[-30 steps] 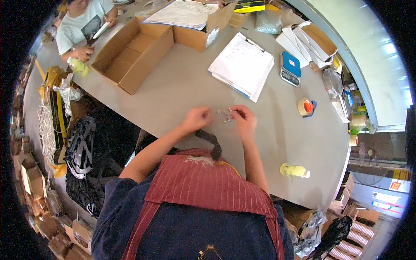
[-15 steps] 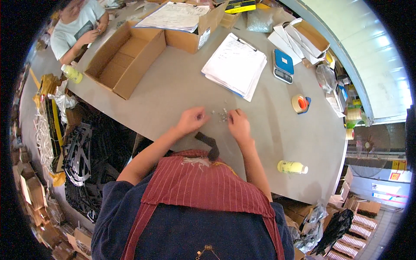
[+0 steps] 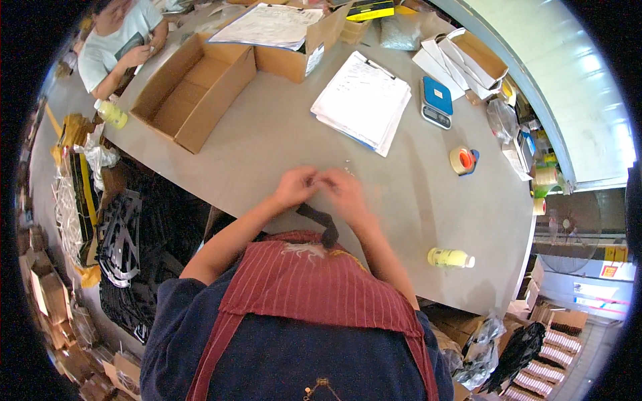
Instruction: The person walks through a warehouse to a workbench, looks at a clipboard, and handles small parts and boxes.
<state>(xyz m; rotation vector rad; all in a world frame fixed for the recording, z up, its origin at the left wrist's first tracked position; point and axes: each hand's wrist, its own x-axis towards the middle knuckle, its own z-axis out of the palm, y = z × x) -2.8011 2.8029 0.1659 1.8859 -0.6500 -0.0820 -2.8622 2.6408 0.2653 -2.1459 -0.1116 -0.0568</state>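
Observation:
My left hand (image 3: 295, 187) is closed in a pinch above the grey table (image 3: 261, 167). Against its fingertips meet those of my right hand (image 3: 343, 194), also pinched and slightly blurred. Whatever sits between the fingers is too small and covered to make out. A few tiny pale pieces (image 3: 348, 168) lie on the tabletop just beyond my right hand, which hides others of them. Below the hands, a dark bent strip (image 3: 319, 219) reaches from near my left wrist to my red striped apron (image 3: 314, 281).
Beyond the hands lie clipped papers (image 3: 364, 100), a blue-topped scale (image 3: 437, 99) and a tape roll (image 3: 461, 160). An open cardboard box (image 3: 194, 93) stands at left. A yellow bottle (image 3: 451, 258) lies at right. Another person (image 3: 120, 43) sits at the far left.
My right hand has moved left from the small pale pieces to meet my left hand, and now covers most of those pieces. My left hand has barely shifted.

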